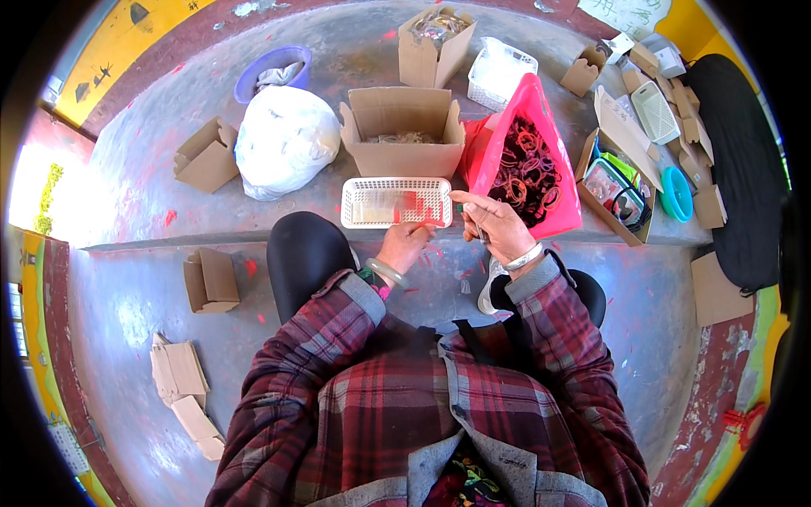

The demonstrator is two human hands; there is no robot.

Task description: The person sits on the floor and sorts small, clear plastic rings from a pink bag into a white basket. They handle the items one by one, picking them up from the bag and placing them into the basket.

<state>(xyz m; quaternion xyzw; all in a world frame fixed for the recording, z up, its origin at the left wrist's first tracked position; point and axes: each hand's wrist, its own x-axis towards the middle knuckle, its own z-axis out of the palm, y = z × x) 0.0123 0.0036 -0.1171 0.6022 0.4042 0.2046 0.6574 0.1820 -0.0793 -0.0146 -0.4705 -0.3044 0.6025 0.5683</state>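
Observation:
My left hand (405,246), a bangle on its wrist, is closed at the near edge of a white perforated basket (347,205). A small red strip (433,223) shows at its fingertips. Just right of the basket is my right hand (497,225), its index finger reaching left and the other fingers curled; a thin, silvery thing shows among them, too small to name. Inside the basket lie clear plastic packets (373,205) and some red pieces (427,203). Close beyond my right hand stands a pink bag (564,194) full of dark and coloured hair ties (528,169).
Behind the basket stands a cardboard box (401,159) with small items. A stuffed white bag (287,142) and a purple basin (272,72) are on the left. On the right are an open carton (638,228), a teal basket (676,194) and several small boxes. A step edge (169,241) crosses before me.

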